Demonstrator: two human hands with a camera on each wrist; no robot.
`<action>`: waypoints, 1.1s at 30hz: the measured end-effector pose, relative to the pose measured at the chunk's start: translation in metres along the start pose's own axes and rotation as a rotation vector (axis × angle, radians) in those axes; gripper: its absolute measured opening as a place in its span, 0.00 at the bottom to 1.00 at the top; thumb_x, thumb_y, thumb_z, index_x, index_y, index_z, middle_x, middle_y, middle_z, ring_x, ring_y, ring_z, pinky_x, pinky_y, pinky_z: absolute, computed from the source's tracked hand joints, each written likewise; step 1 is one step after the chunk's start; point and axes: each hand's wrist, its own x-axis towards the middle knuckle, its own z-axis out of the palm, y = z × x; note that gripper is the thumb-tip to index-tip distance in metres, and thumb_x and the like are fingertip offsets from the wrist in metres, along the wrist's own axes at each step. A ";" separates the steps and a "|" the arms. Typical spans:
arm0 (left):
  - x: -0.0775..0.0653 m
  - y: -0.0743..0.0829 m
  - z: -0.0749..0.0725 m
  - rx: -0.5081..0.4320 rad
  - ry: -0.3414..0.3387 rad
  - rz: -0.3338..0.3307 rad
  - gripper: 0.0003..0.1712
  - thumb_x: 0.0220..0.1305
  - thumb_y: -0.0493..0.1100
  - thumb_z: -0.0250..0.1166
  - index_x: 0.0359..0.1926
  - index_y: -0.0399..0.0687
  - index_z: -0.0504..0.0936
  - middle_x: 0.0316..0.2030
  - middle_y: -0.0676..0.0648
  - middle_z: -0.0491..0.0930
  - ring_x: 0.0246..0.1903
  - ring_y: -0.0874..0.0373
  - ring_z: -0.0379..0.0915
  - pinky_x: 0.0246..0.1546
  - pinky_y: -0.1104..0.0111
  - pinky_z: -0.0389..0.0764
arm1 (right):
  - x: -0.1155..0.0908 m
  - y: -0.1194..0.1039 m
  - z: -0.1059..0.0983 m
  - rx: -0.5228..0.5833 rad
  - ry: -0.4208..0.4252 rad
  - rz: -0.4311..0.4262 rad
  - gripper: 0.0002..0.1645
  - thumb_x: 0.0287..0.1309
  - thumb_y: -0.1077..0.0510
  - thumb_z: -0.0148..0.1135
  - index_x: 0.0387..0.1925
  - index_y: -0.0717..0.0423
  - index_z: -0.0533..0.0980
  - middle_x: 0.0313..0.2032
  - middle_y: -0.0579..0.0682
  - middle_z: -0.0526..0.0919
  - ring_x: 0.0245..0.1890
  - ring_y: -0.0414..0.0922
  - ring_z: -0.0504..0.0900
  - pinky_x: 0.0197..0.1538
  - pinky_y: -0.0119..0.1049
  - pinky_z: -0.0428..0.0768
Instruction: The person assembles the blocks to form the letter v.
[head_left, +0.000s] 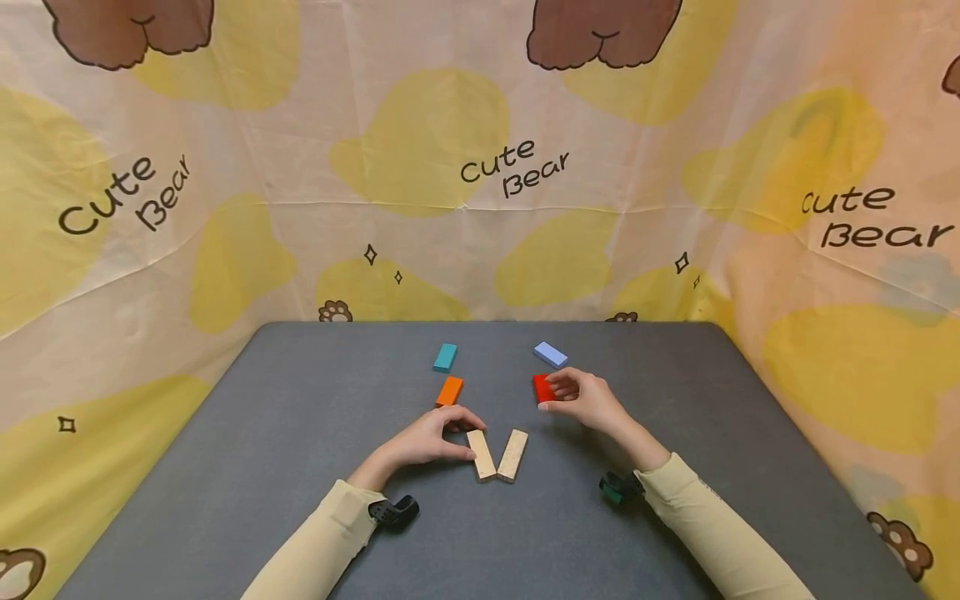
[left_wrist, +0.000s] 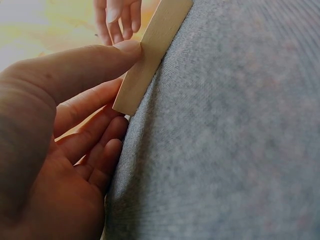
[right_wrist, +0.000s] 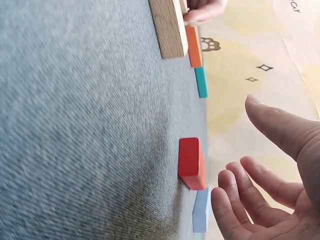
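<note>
Two plain wooden blocks lie flat near the middle of the table, forming a V with their near ends together. My left hand (head_left: 431,437) holds the left wooden block (head_left: 482,456) between thumb and fingers; in the left wrist view the thumb lies on this block (left_wrist: 150,57). The right wooden block (head_left: 513,456) lies beside it, untouched. My right hand (head_left: 588,402) hovers at the red block (head_left: 542,389), covering part of it in the head view. In the right wrist view, thumb and fingers stand apart, with a gap between them and the red block (right_wrist: 190,157).
An orange block (head_left: 450,391) lies beyond my left hand, with a teal block (head_left: 445,357) farther back. A light blue block (head_left: 551,354) lies behind the red one. Around the grey table (head_left: 337,367) hangs a printed cloth (head_left: 420,167).
</note>
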 end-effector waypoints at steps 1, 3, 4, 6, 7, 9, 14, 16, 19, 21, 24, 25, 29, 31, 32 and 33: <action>0.000 -0.001 0.000 0.001 -0.001 0.000 0.24 0.56 0.38 0.69 0.54 0.37 0.77 0.52 0.41 0.78 0.52 0.46 0.72 0.57 0.50 0.68 | 0.001 0.000 -0.001 -0.002 0.000 -0.001 0.33 0.45 0.47 0.74 0.50 0.59 0.77 0.43 0.55 0.83 0.42 0.49 0.81 0.48 0.42 0.80; 0.001 -0.002 0.000 0.006 -0.003 0.005 0.24 0.56 0.38 0.69 0.54 0.37 0.77 0.52 0.41 0.78 0.51 0.46 0.72 0.57 0.50 0.69 | 0.003 0.001 -0.002 0.003 0.001 -0.002 0.32 0.45 0.48 0.74 0.50 0.59 0.77 0.43 0.55 0.83 0.42 0.49 0.81 0.48 0.42 0.80; 0.001 -0.004 0.000 0.009 -0.003 0.006 0.23 0.56 0.38 0.69 0.54 0.37 0.77 0.52 0.41 0.78 0.51 0.45 0.72 0.56 0.51 0.69 | 0.004 0.001 -0.003 0.002 0.003 -0.004 0.32 0.45 0.48 0.74 0.50 0.59 0.77 0.43 0.55 0.83 0.42 0.49 0.81 0.48 0.42 0.80; 0.003 -0.011 0.002 0.019 0.002 0.004 0.24 0.56 0.38 0.69 0.54 0.38 0.77 0.52 0.41 0.78 0.51 0.45 0.72 0.56 0.51 0.69 | 0.005 0.002 -0.004 0.000 0.007 -0.011 0.31 0.46 0.48 0.74 0.49 0.59 0.77 0.43 0.55 0.83 0.42 0.49 0.81 0.48 0.43 0.80; 0.004 -0.015 0.003 0.023 0.007 0.004 0.24 0.56 0.38 0.69 0.54 0.39 0.77 0.52 0.42 0.78 0.51 0.46 0.72 0.56 0.51 0.69 | 0.006 0.003 -0.004 -0.004 0.009 -0.015 0.30 0.46 0.48 0.74 0.49 0.60 0.77 0.43 0.55 0.83 0.42 0.49 0.81 0.48 0.44 0.80; 0.006 -0.024 0.005 0.031 0.017 0.003 0.24 0.56 0.39 0.70 0.54 0.41 0.78 0.52 0.44 0.78 0.51 0.47 0.72 0.56 0.52 0.69 | 0.008 0.004 -0.005 -0.011 0.016 -0.018 0.30 0.46 0.49 0.74 0.49 0.59 0.77 0.43 0.55 0.83 0.43 0.49 0.82 0.49 0.44 0.80; 0.009 -0.035 0.006 0.037 0.026 0.003 0.23 0.55 0.44 0.71 0.53 0.50 0.79 0.50 0.52 0.79 0.50 0.55 0.72 0.56 0.56 0.70 | 0.013 0.009 -0.009 -0.031 0.026 -0.027 0.29 0.47 0.50 0.73 0.49 0.59 0.78 0.44 0.56 0.83 0.44 0.51 0.82 0.49 0.46 0.79; 0.009 -0.036 0.006 0.034 0.023 0.005 0.23 0.54 0.46 0.71 0.52 0.52 0.79 0.50 0.54 0.79 0.50 0.58 0.72 0.56 0.58 0.70 | 0.015 0.012 -0.010 -0.033 0.028 -0.024 0.29 0.47 0.50 0.74 0.49 0.59 0.78 0.44 0.57 0.83 0.44 0.51 0.82 0.50 0.46 0.79; 0.009 -0.036 0.005 0.033 0.019 0.009 0.23 0.54 0.48 0.71 0.52 0.53 0.79 0.49 0.55 0.79 0.50 0.58 0.72 0.56 0.59 0.70 | 0.017 0.015 -0.011 -0.035 0.026 -0.011 0.29 0.47 0.49 0.73 0.49 0.58 0.77 0.44 0.56 0.83 0.44 0.51 0.82 0.50 0.46 0.79; 0.009 -0.036 0.005 0.035 0.016 0.010 0.23 0.54 0.48 0.71 0.52 0.53 0.79 0.50 0.55 0.79 0.50 0.58 0.72 0.56 0.59 0.70 | 0.018 0.018 -0.011 -0.038 0.022 -0.003 0.29 0.47 0.49 0.73 0.49 0.58 0.77 0.45 0.56 0.83 0.45 0.51 0.82 0.50 0.46 0.79; 0.009 -0.036 0.005 0.037 0.015 0.008 0.23 0.54 0.48 0.71 0.52 0.53 0.79 0.50 0.55 0.79 0.50 0.58 0.72 0.56 0.59 0.70 | 0.020 0.022 -0.012 -0.041 0.013 -0.002 0.30 0.46 0.49 0.74 0.50 0.58 0.77 0.45 0.56 0.83 0.45 0.50 0.82 0.50 0.45 0.79; 0.009 -0.036 0.005 0.037 0.016 0.010 0.23 0.54 0.48 0.71 0.52 0.53 0.79 0.50 0.55 0.79 0.50 0.58 0.72 0.56 0.59 0.70 | 0.021 0.023 -0.012 -0.042 0.010 -0.004 0.30 0.46 0.49 0.74 0.50 0.58 0.77 0.45 0.56 0.83 0.45 0.51 0.82 0.50 0.45 0.79; 0.004 -0.018 0.003 0.018 0.012 0.015 0.23 0.55 0.42 0.70 0.53 0.44 0.78 0.50 0.47 0.79 0.51 0.51 0.72 0.56 0.55 0.70 | 0.022 0.025 -0.013 -0.037 -0.004 -0.016 0.31 0.46 0.49 0.74 0.51 0.60 0.77 0.45 0.57 0.83 0.46 0.52 0.82 0.51 0.46 0.79; 0.002 -0.008 0.001 0.004 0.008 0.014 0.23 0.55 0.39 0.69 0.53 0.40 0.78 0.51 0.43 0.78 0.51 0.47 0.72 0.57 0.51 0.69 | 0.022 0.026 -0.013 -0.031 -0.012 -0.014 0.31 0.47 0.50 0.74 0.51 0.61 0.76 0.46 0.58 0.83 0.46 0.52 0.82 0.51 0.46 0.79; 0.001 -0.003 0.000 -0.002 0.005 0.011 0.23 0.55 0.37 0.69 0.53 0.38 0.77 0.51 0.41 0.78 0.51 0.46 0.72 0.57 0.50 0.68 | 0.023 0.026 -0.013 -0.030 -0.016 -0.011 0.31 0.47 0.50 0.74 0.51 0.61 0.76 0.46 0.58 0.83 0.46 0.52 0.82 0.51 0.46 0.78; 0.001 -0.003 0.000 -0.002 0.003 0.013 0.23 0.56 0.38 0.69 0.53 0.38 0.77 0.51 0.41 0.78 0.51 0.46 0.72 0.57 0.50 0.68 | 0.023 0.026 -0.013 -0.030 -0.018 -0.008 0.32 0.47 0.50 0.74 0.51 0.61 0.76 0.46 0.58 0.82 0.46 0.52 0.82 0.51 0.46 0.78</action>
